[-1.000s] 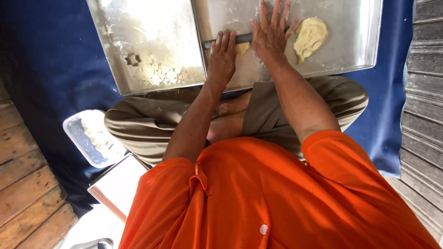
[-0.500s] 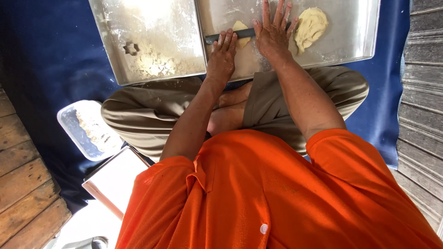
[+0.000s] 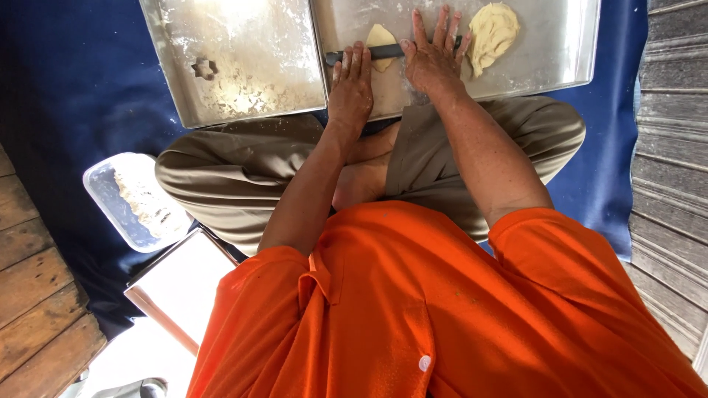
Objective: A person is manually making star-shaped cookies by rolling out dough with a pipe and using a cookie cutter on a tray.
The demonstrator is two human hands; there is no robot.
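Observation:
My left hand (image 3: 351, 82) and my right hand (image 3: 434, 57) both press flat, fingers stretched out, on a thin dark rolling pin (image 3: 386, 51). The pin lies across a small flattened piece of pale dough (image 3: 380, 35) on a floured metal tray (image 3: 549, 63). A larger lump of dough (image 3: 493, 28) rests on the same tray, just right of my right hand. I sit cross-legged in an orange shirt, with the tray in front of my knees.
A second floured metal tray (image 3: 243, 81) on the left carries a small star-shaped cutter (image 3: 204, 68). A clear plastic tub (image 3: 110, 210) with floury bits and a white flat box (image 3: 184, 284) lie by my left knee. Blue cloth underneath, wooden planks left, grey ridged surface right.
Both hands stay on the rolling pin. More of the small dough piece now shows beyond the pin. The view has drifted slightly, so the trays sit higher in the frame.

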